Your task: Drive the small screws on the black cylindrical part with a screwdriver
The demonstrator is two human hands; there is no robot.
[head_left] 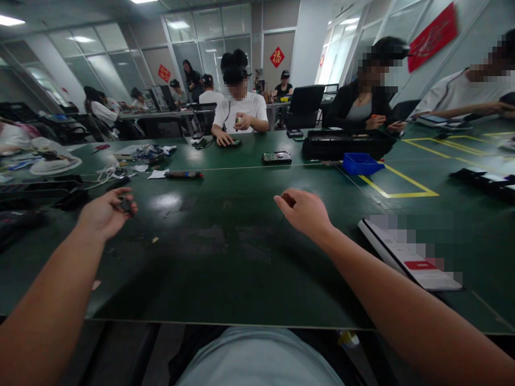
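Note:
My left hand (105, 210) is over the left side of the green table (225, 289), palm turned up. Its fingers are closed on a small dark metallic piece (126, 204), too blurred to name. To the right, my right hand (308, 213) hovers over the table with its fingers curled round something small and reddish brown (288, 200), mostly hidden by the hand. Beyond my right hand lies a hard drive (277, 157) with a shiny top. A dark pen-like screwdriver (184, 175) rests on the table beyond my left hand.
At the right are a blue bin (362, 164), a long black tray (348, 145) and a clipboard-like board with papers (410, 262). A white fan grille (56, 164) and cables lie left. Across the table, a person (241, 110) handles small parts; others sit at right.

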